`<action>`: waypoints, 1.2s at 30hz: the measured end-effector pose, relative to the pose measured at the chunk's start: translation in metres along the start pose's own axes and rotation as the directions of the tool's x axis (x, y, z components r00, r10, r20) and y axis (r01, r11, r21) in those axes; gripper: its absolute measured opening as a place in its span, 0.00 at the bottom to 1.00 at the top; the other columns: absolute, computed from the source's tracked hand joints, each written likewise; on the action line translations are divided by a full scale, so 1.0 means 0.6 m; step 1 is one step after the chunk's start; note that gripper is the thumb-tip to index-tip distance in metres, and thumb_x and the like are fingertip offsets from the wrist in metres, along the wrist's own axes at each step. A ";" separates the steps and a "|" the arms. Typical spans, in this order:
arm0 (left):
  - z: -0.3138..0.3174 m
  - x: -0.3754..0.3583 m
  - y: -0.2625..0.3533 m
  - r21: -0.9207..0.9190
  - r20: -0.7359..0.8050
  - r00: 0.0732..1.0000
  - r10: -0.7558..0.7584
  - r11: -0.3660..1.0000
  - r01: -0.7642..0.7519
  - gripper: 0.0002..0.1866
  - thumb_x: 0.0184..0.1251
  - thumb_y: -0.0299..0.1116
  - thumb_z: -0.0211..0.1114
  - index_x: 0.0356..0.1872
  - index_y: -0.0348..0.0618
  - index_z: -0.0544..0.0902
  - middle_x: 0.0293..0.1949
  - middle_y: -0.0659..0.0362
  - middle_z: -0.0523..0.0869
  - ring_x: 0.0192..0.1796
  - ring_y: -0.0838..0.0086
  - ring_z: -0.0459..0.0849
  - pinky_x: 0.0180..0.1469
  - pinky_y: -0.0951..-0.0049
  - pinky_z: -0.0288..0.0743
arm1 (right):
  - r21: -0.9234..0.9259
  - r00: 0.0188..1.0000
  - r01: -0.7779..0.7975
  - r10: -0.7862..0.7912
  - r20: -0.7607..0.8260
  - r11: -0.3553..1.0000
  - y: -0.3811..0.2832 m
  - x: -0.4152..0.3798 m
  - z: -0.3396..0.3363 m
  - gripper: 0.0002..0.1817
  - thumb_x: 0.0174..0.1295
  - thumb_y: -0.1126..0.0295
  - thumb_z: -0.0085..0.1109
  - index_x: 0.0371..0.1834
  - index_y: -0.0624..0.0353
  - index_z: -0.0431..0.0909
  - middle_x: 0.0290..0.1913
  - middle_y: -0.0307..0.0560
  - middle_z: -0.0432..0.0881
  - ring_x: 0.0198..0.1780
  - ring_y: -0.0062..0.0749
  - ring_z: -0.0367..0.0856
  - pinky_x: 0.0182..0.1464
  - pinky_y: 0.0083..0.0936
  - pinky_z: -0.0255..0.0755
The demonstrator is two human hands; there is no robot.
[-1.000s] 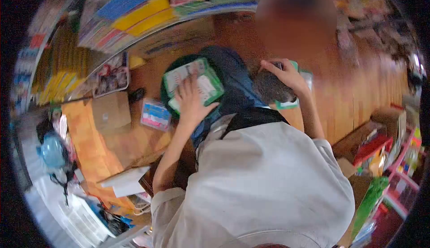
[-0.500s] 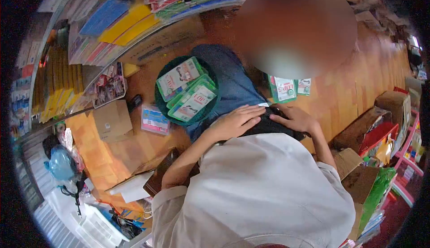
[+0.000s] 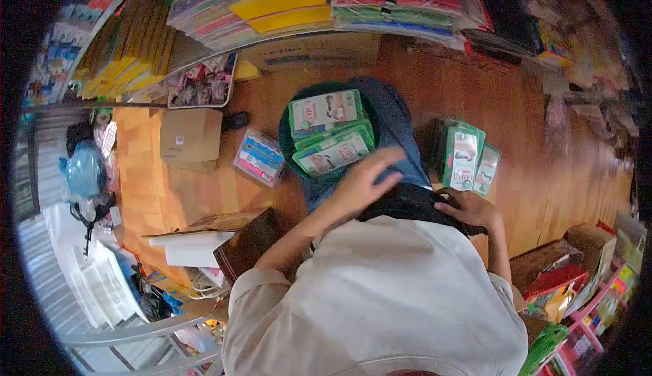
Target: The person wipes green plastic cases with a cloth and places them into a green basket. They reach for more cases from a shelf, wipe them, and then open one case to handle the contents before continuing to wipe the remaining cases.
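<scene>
My left hand (image 3: 367, 180), blurred by motion, is raised over my lap with its fingers apart and holds nothing. Just beyond it, a dark green round basket (image 3: 288, 146) rests against my leg, holding several green-edged packs (image 3: 326, 112) with white labels. My right hand (image 3: 468, 209) lies on the black cloth (image 3: 407, 203) at my waist, its fingers spread and partly bent. More green packs (image 3: 463, 155) lie on the floor beyond that hand.
A blue and pink pack (image 3: 259, 158) and a cardboard box (image 3: 190, 137) lie left of the basket. Shelves of books (image 3: 282, 9) run along the far side. Boxes (image 3: 594, 247) stand at the right, a white rack (image 3: 102, 288) at the lower left.
My left hand has lifted off my lap and moved toward the basket. The view has turned, so the shelves and the floor packs show more fully. My right hand remains at my waist.
</scene>
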State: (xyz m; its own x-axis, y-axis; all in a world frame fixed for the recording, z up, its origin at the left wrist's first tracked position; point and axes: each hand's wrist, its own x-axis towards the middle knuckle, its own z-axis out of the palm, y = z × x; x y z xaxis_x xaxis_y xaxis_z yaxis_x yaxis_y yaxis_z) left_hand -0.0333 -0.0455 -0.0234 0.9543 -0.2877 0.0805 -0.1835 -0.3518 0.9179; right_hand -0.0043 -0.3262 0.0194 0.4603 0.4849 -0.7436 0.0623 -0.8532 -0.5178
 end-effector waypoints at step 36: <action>-0.105 0.012 0.037 -0.983 -0.100 0.970 -0.223 -0.125 -0.131 0.52 0.55 0.78 0.43 0.73 0.51 0.55 0.72 0.52 0.60 0.70 0.49 0.61 0.66 0.43 0.60 | -0.594 0.282 0.752 -0.954 -0.103 0.286 -0.325 0.098 -0.014 0.43 0.44 0.72 0.64 0.69 0.49 0.62 0.74 0.53 0.55 0.74 0.48 0.54 0.73 0.55 0.42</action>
State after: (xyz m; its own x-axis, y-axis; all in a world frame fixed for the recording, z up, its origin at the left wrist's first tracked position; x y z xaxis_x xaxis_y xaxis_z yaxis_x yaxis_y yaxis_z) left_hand -0.0154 0.0007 0.0222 0.9899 -0.1109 -0.0879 0.1301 0.9577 0.2566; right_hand 0.0178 -0.1329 0.0805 0.1615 0.9309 0.3275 0.8901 0.0059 -0.4558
